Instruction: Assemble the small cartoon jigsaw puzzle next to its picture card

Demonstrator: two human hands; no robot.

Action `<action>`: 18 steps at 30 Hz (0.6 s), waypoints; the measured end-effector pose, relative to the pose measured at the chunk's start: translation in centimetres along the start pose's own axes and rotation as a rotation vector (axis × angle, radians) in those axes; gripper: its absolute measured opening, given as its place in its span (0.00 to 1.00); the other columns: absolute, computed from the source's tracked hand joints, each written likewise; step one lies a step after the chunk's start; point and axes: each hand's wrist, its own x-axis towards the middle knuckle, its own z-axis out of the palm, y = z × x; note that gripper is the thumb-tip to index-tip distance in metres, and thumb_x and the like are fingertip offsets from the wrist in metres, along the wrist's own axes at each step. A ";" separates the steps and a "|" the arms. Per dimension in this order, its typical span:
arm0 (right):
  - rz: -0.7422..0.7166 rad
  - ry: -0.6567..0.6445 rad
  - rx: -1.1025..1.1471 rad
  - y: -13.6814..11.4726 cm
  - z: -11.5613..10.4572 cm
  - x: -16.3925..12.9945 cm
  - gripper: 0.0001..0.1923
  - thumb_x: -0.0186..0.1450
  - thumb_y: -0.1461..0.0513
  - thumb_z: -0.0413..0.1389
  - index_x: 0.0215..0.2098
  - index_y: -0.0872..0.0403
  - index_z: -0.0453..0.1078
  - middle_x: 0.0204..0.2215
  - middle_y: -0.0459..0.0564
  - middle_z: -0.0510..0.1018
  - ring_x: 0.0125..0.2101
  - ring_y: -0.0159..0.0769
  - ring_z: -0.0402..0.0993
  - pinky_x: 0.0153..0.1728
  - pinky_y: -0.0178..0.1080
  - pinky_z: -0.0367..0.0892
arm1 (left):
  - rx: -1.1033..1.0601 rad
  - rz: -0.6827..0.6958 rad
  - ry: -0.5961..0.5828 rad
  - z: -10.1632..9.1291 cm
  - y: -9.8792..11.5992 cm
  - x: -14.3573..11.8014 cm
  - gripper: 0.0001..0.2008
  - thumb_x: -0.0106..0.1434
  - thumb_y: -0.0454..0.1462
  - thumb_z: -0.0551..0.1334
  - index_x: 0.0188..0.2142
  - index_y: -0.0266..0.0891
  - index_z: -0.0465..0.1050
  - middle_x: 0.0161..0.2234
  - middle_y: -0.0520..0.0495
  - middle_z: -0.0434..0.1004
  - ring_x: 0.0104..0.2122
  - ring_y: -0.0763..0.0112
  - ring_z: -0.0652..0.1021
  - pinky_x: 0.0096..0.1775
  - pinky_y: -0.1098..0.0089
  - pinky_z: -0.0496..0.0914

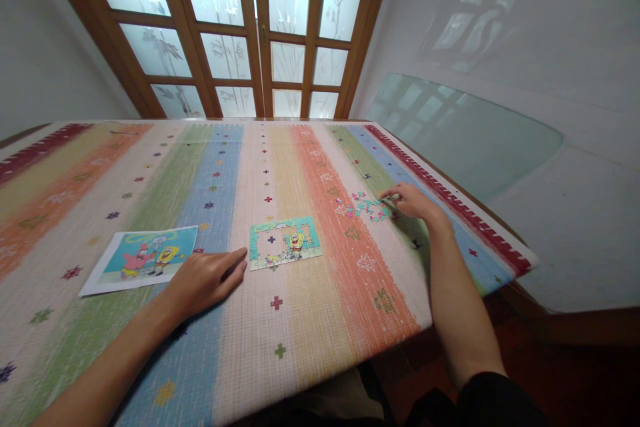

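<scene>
A partly assembled jigsaw puzzle (309,251) lies flat on the tablecloth. Its border is joined, a yellow cartoon figure fills the right part, and cloth shows through gaps in the middle. My left hand (213,280) rests palm down beside the puzzle's left edge, fingers stretched out and holding nothing. Over to the right, my right hand (409,200) is at the edge of a scatter of loose puzzle pieces (373,208), mostly teal with some pink. Its thumb and fingertips look pinched on a small piece, which they largely cover.
A printed reference picture (150,257) with the cartoon figures lies left of the puzzle, partly behind my left hand. The striped tablecloth (320,320) covers the table. Beyond stand wooden doors with frosted panes (287,3); a white wall (590,100) runs along the right.
</scene>
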 end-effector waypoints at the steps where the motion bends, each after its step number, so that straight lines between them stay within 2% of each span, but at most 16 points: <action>1: 0.001 -0.006 -0.005 0.1 0.0 0.0 0.29 0.56 0.76 0.52 0.49 0.52 0.82 0.44 0.56 0.83 0.37 0.42 0.77 0.43 0.40 0.70 | 0.003 0.004 0.002 0.0 0.0 0.0 0.18 0.76 0.41 0.49 0.48 0.38 0.76 0.32 0.45 0.87 0.23 0.66 0.83 0.26 0.70 0.68; 4: -0.034 0.004 0.004 -0.1 0.0 -0.1 0.25 0.60 0.73 0.53 0.49 0.51 0.83 0.43 0.56 0.82 0.38 0.43 0.77 0.45 0.41 0.70 | 0.016 0.025 0.016 -0.1 0.1 0.1 0.18 0.76 0.41 0.49 0.47 0.37 0.76 0.31 0.46 0.86 0.23 0.66 0.83 0.25 0.69 0.68; 8: -0.108 0.048 0.037 -1.0 0.3 0.2 0.16 0.68 0.62 0.56 0.49 0.51 0.82 0.44 0.57 0.81 0.44 0.46 0.76 0.50 0.44 0.68 | 0.019 0.051 0.047 0.0 0.1 0.2 0.18 0.77 0.40 0.49 0.46 0.36 0.77 0.30 0.45 0.86 0.22 0.65 0.82 0.25 0.69 0.68; 11: -0.144 0.042 0.057 -1.6 0.6 0.3 0.14 0.67 0.59 0.58 0.47 0.51 0.83 0.44 0.57 0.81 0.46 0.48 0.76 0.51 0.45 0.67 | 0.006 0.042 0.041 0.1 0.0 0.0 0.17 0.76 0.40 0.50 0.47 0.35 0.77 0.31 0.45 0.86 0.22 0.65 0.82 0.25 0.69 0.68; 18: -0.167 0.079 0.125 -1.9 1.3 0.7 0.10 0.64 0.58 0.60 0.39 0.52 0.82 0.39 0.57 0.81 0.42 0.47 0.75 0.47 0.45 0.67 | -0.028 -0.003 0.000 0.3 -0.2 -0.2 0.17 0.75 0.41 0.52 0.48 0.38 0.78 0.32 0.45 0.86 0.23 0.66 0.82 0.27 0.70 0.69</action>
